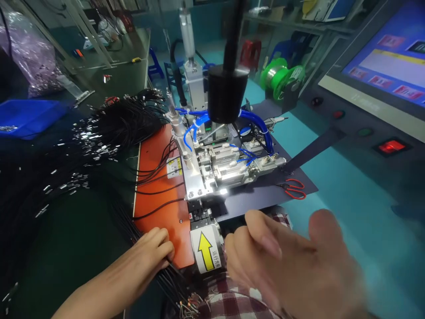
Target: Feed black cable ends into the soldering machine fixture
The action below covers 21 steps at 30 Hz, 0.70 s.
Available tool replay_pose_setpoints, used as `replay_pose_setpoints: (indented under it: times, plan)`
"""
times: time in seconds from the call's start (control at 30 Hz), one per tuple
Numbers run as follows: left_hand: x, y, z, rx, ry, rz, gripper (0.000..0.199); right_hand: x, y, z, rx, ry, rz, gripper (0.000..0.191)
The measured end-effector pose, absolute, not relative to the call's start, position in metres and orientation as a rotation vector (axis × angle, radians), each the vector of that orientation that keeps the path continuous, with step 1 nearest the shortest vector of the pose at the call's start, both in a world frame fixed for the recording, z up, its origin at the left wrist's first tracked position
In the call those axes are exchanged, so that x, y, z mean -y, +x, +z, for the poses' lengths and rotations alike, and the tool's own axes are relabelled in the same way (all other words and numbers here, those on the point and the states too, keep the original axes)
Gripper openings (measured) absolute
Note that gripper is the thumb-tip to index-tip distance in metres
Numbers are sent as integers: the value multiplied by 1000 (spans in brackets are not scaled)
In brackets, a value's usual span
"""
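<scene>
My left hand (pixel 154 250) is at the front edge of the orange plate (pixel 154 177), its fingers closed around black cables (pixel 174 279). The bundle runs down to my lap, where bare wire ends show. To the right, my right hand (pixel 282 261) is raised close to the camera with curled fingers and the thumb apart. It is blurred, and whatever its fingers may hold is hidden. Between the hands sits a wheel with a yellow arrow label (pixel 206 250). Beyond it stands a metal machine (pixel 229 164) with blue air tubes. Several single cables (pixel 159 206) lie across the plate to its side.
A large cable heap (pixel 126 119) covers the left table. Beside it are a blue tray (pixel 29 115) and a plastic bag (pixel 33 57). Red-handled scissors (pixel 294 189), a green wire spool (pixel 280 77) and a control panel with screen (pixel 381 88) stand right. A black cylinder (pixel 227 95) hangs overhead.
</scene>
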<state>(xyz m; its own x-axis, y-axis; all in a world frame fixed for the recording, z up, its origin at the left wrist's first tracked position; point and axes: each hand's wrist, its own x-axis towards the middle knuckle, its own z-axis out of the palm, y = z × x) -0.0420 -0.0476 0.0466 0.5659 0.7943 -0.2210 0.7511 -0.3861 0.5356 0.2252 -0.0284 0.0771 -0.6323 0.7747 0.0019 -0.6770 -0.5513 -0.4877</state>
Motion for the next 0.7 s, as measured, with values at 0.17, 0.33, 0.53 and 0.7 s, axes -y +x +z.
replay_pose_setpoints:
  times: [0.17,0.33,0.53,0.7]
  plan:
    - [41,-44,55,-1320,1978,252,25,31,224,67,516,-339,2204,49]
    - [55,-51,48,-1714,1865,647,14,27,222,48,544,-521,2061,40]
    - [82,-41,44,-1552,1712,626,16,26,217,33,787,-876,1938,18]
    - [87,-25,33,-1571,1694,534,17,27,206,22,943,-888,2016,27]
